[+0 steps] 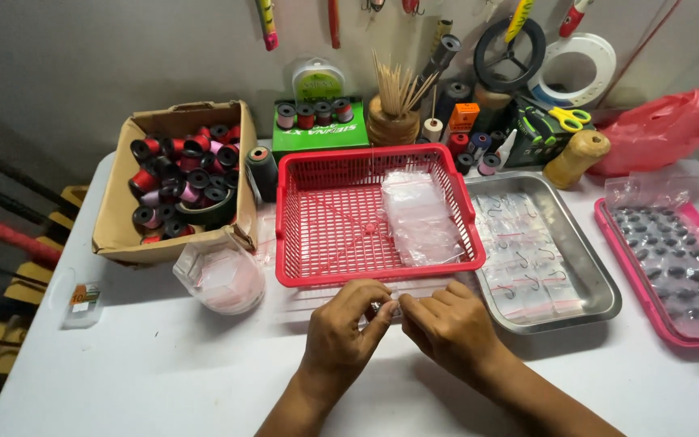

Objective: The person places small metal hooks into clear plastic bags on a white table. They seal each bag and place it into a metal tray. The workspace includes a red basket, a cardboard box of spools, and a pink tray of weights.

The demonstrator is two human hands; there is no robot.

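Head view: on the white table, a red basket holding clear bags sits at 12 o'clock from the hands. A steel tray of bagged hooks lies at 2 o'clock, a pink tray of dark beads at 3 o'clock, and a cardboard box of thread spools at 10 o'clock. A small clear piece is pinched between both hands' fingertips, just in front of the basket's near rim. The left hand and right hand keep narrow, closed fingers on it. A green box stands behind the basket.
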